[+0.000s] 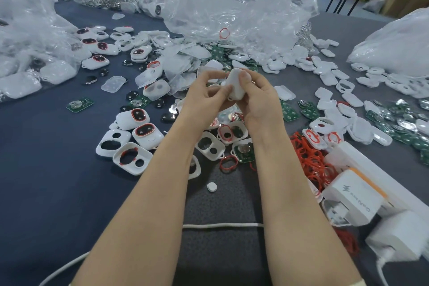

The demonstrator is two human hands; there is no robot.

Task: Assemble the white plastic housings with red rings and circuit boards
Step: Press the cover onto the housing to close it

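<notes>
**Head view: both hands grip a white housing over the desk**

The white housing (235, 86) is held up at the centre of the scene, above the scattered parts, with its smooth closed back facing the camera. The left hand (204, 97) grips its left side, thumb lying against the near-left edge and fingers curled behind. The right hand (260, 97) grips its right side, thumb pressed on the upper back. What the fingers do on the hidden face cannot be told.

Just beneath the wrists, on the dark desk (46, 181), lie open housing shells: one holding a green circuit board with a coin cell (243, 150), and a loose red ring (228, 162) just near of it. To the left are two closed housings with red-ringed windows (146, 132) and an open shell with a red ring seated inside (131, 158). A small white round piece (211, 186) lies alone between the forearms.

Right of the arms sits a heap of red rings (311, 158), touching a white power adapter (355, 195) plugged into a white power strip (371, 167) at the near right. A white cable (222, 225) runs across the desk under both forearms.

Farther out, a lone circuit board (80, 104) lies at the left, more green boards (394, 123) are spread at the right among white covers, and crumpled clear plastic bags (232, 7) rise at the far side.
</notes>
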